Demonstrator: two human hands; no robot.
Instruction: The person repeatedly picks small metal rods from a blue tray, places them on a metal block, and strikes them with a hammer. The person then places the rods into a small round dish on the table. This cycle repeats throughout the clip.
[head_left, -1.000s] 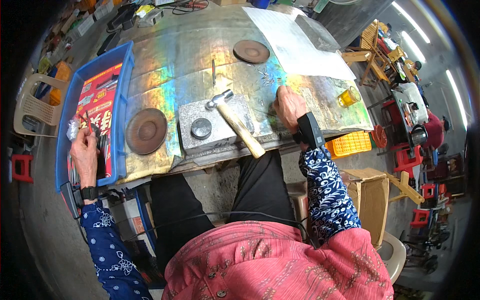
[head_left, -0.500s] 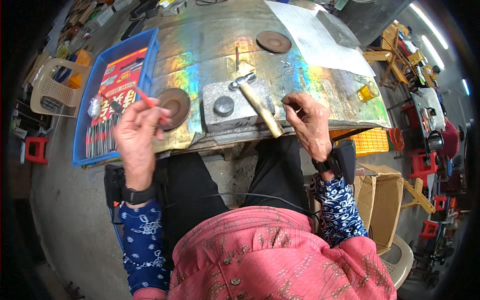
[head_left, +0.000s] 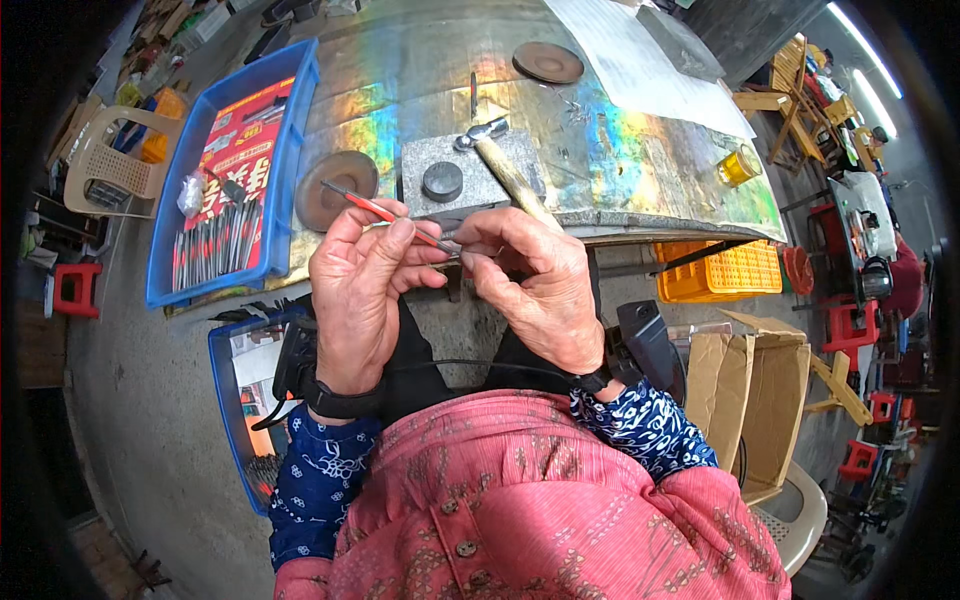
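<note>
My left hand (head_left: 362,280) is closed in a pinch round a thin red rod-like tool (head_left: 372,207) with dark ends, one of them slender and pointing up to the left. At its lower right end, the fingertips of my right hand (head_left: 540,290) are pinched together; whether they grip the tool or some small part is hidden. Beyond the hands, a grey block (head_left: 418,160) lies on the table and carries a round black puck (head_left: 442,181). A hammer (head_left: 510,178) rests across the block, its wooden handle running toward my right hand.
At the left stands a blue tray (head_left: 300,130) holding several similar red-and-dark tools (head_left: 215,245). Round brown discs (head_left: 350,175) (head_left: 548,62), a thin dark rod (head_left: 473,92), white paper (head_left: 620,70) and a yellow jar (head_left: 738,165) lie about the table (head_left: 420,60). A cardboard box (head_left: 720,380) stands right.
My left hand has moved right with the red tool, and my right hand has come left and down to meet it. They were apart before.
</note>
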